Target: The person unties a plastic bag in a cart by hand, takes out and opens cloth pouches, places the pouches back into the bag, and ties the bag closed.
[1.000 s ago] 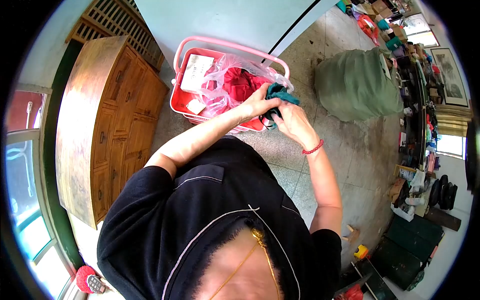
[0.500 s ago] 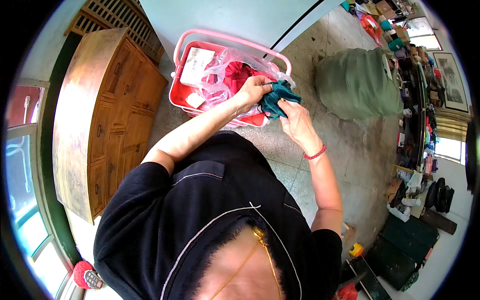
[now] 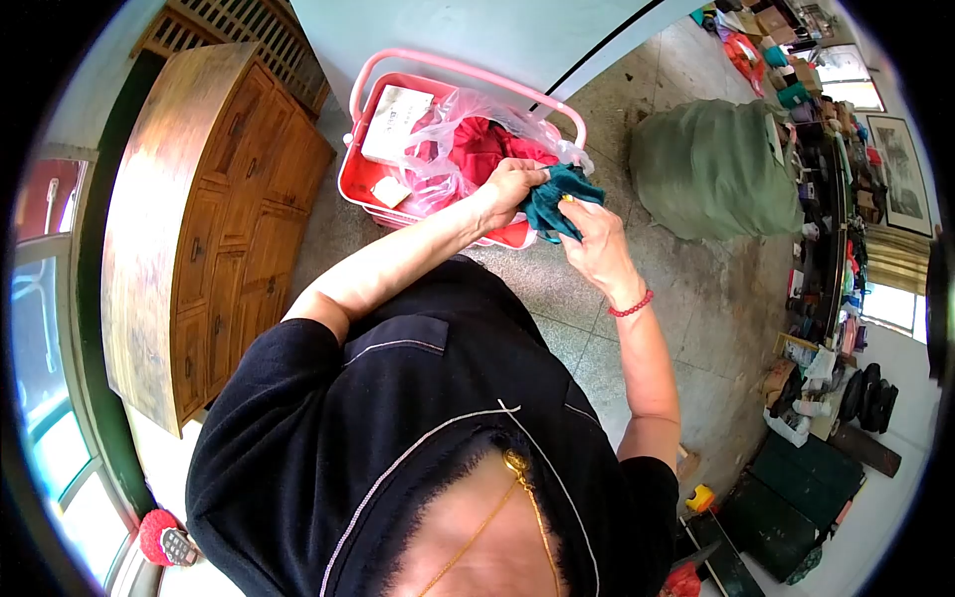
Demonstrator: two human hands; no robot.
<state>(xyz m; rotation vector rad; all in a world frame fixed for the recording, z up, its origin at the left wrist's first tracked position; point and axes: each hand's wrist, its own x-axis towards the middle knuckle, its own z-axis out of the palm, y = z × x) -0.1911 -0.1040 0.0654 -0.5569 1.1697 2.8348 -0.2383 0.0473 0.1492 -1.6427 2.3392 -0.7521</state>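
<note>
Dark teal cloth (image 3: 545,207) is bunched up between my two hands, over the right side of a red and pink basket (image 3: 355,181). My left hand (image 3: 509,191) pinches the cloth's left edge with closed fingers. From the right, my right hand (image 3: 600,251) grips the cloth between thumb and fingers. A tiny yellow spot shows at its fingertips, too small to name. Just below the hands' level, a clear plastic bag (image 3: 430,149) holding red cloth (image 3: 479,147) lies in the basket. Beside the bag are a white box (image 3: 397,123) and a small pale block (image 3: 391,191).
A pale blue cabinet (image 3: 458,35) stands behind the basket. On the left is a wooden chest (image 3: 224,234) of drawers. A large green cloth-covered bundle (image 3: 708,169) sits on the floor to the right. Cluttered shelves (image 3: 831,189) line the far right wall.
The view has shifted slightly. Both hands keep their hold on the teal cloth, whose folds have changed a little near the right fingers.
</note>
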